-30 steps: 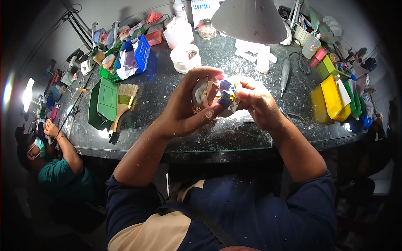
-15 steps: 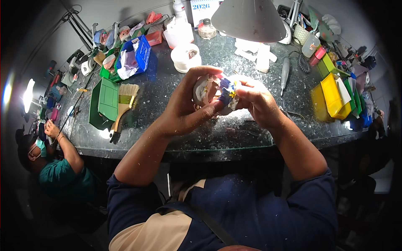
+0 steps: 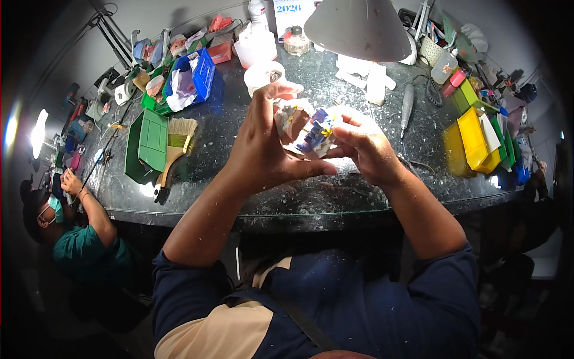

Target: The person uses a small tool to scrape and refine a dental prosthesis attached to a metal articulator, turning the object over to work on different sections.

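Under the lamp I hold a dental cast (image 3: 291, 124) up over the bench. It is whitish plaster with pinkish-brown patches, and blue-purple material (image 3: 315, 133) with small yellow bits covers its right part. My left hand (image 3: 254, 143) curls round the left side, its fingers at the top and its thumb stretched along beneath. On the right side, my right hand (image 3: 369, 149) grips the edge with bent fingers. Some fingertips are hidden behind the cast, and I cannot tell whether the right fingers also pinch a small tool.
A grey lamp shade (image 3: 359, 33) hangs just beyond my hands. A green bin (image 3: 146, 146) and a brush (image 3: 173, 158) lie left; a white tub (image 3: 263, 75) stands behind. To the right are a handpiece (image 3: 407, 107) and a yellow bin (image 3: 478, 140). A co-worker (image 3: 89, 239) sits far left.
My left thumb has come off the blue-purple part and now stretches below the cast. The cast has turned a little, showing more of the blue-purple part. My right fingers have shifted slightly down.
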